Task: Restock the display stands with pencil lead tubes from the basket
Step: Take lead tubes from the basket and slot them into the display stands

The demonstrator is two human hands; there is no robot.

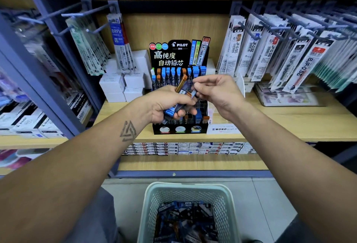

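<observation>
Taking the display stand (180, 96) on the shelf (289, 119) as the landmark: to its left sit white boxes (123, 86), which any tube dropped that way could roll against or behind; just in front of the stand's middle rows, the left hand (170, 103) is curled round a bundle of pencil lead tubes (180, 98), orange-capped and blue-capped ones fanned out at odd angles; that loose fan is the main risk, since a slack grip would likely spill several onto the stand or down to the floor. Right of the bundle, still in front of the stand, the right hand (214, 90) pinches the tip of one tube (193, 94) between thumb and fingertips; drawing it out could drag its neighbours with it. The stand's slots look narrow and partly filled; a tilted tube might jam or knock over those already standing. Below the stand, on the floor, the basket (150, 200) holds many more tubes.
</observation>
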